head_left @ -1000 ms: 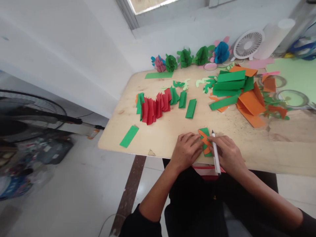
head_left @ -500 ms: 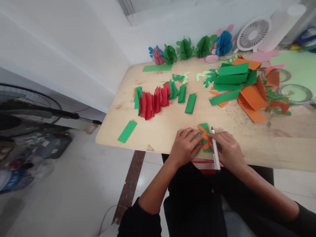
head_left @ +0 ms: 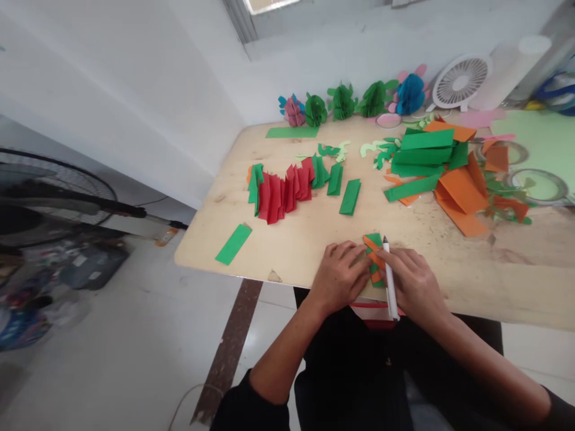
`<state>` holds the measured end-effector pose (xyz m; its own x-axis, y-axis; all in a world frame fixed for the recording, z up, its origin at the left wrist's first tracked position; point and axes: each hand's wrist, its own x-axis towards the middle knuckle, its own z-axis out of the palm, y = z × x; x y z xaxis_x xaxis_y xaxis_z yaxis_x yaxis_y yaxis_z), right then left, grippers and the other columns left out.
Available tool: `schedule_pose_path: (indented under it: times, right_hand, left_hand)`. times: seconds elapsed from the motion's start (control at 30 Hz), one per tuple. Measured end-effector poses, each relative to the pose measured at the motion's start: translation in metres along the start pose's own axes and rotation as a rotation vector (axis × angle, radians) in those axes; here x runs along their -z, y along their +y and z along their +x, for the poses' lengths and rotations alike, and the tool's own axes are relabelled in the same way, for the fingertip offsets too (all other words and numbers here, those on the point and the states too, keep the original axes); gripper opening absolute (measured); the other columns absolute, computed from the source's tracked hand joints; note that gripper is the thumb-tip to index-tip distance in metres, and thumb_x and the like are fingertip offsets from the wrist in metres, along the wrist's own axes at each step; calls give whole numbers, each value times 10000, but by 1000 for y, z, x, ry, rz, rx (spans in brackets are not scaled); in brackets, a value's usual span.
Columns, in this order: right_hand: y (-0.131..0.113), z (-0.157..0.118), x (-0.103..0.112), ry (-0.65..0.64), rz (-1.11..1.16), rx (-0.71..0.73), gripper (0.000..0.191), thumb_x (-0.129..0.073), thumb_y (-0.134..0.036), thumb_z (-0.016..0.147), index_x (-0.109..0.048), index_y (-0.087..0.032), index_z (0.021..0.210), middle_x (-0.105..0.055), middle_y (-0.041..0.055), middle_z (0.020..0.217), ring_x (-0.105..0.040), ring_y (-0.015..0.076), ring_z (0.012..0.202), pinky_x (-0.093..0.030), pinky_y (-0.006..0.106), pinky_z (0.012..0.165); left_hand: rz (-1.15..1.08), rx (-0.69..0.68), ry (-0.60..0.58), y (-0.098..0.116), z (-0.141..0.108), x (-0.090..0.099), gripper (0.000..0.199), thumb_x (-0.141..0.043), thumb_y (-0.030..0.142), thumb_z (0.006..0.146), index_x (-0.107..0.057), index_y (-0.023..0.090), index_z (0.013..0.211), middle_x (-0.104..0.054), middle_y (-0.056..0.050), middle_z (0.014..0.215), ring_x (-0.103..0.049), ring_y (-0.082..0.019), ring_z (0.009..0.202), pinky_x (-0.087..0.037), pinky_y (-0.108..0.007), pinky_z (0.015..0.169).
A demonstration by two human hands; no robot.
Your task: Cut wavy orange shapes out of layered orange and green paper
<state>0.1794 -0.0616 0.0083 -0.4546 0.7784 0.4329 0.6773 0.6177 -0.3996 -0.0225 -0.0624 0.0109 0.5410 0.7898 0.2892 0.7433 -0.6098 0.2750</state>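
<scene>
Paper strip [head_left: 375, 240], green, lies at the near edge of the surface [head_left: 287, 251], right of middle, with a wavy orange piece [head_left: 376, 259] on top of it. Left hand [head_left: 340, 275] rests with bent fingers against the strip's left side; whether they pinch it, I cannot tell. Right hand [head_left: 415, 284] grasps a white pen [head_left: 390, 281], dark tip pointing far, while its fingertips touch the orange piece. Farther left stands a pleated row of red paper [head_left: 281, 197]; far right, folded green paper [head_left: 422, 157] is piled beside folded orange sheets [head_left: 462, 185]. On the floor at left sits a dark grey case [head_left: 101, 263] (what it holds is too blurred to tell), near a blue tub [head_left: 14, 326], equally unclear inside.
</scene>
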Motion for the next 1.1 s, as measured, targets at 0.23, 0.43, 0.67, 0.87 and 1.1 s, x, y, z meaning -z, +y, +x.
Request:
schedule_pose_path:
  times: [0.23, 0.43, 0.67, 0.87, 1.1]
  right_hand:
    - [-2, 3, -1, -38, -69, 67, 518, -470, -117, 879, -456, -213, 1388, -691, 102, 1089, -563, 287, 1046, -443, 420, 820]
    - [-2, 2, -1, -42, -76, 82, 515, -465, -117, 883, -446, -193, 1392, -689, 109, 1092, -546, 291, 1044, -431, 414, 801]
    - [-4, 3, 0, -39, -52, 63, 478, -457, -127, 888, -492, -187, 1361, -693, 116, 1075, -566, 280, 1027, -438, 419, 818]
    - [-3, 3, 1, -25, -42, 68, 430, -464, -117, 891, -525, -170, 1313, -691, 113, 1036, -570, 273, 1002, -435, 411, 813]
    - [-1, 1, -2, -18, -17, 41, 502, -466, -121, 879, -459, -188, 1376, -670, 117, 1072, -575, 272, 1006, -444, 425, 827]
  left_hand:
    - [10, -13, 21, 0, 0, 0, 235, -512, 299, 921, -632, 220, 1108, -602, -49, 1292, -490, -262, 1196, -393, -440, 952]
    - [-7, 20, 20, -1, 1, -2, 265, -501, 317, 921, -640, 207, 1117, -544, -79, 1374, -472, -271, 1235, -384, -450, 993]
    - [-25, 25, 3, -1, 2, -2, 286, -507, 319, 915, -627, 194, 1143, -536, -75, 1388, -465, -275, 1248, -385, -450, 988]
    - [-47, 21, -1, -1, 2, 0, 296, -508, 335, 911, -628, 193, 1142, -566, -73, 1353, -464, -271, 1247, -376, -450, 991]
    - [-61, 22, -1, -1, 2, -1, 328, -509, 384, 908, -626, 188, 1144, -574, -76, 1345, -462, -280, 1251, -370, -459, 992]
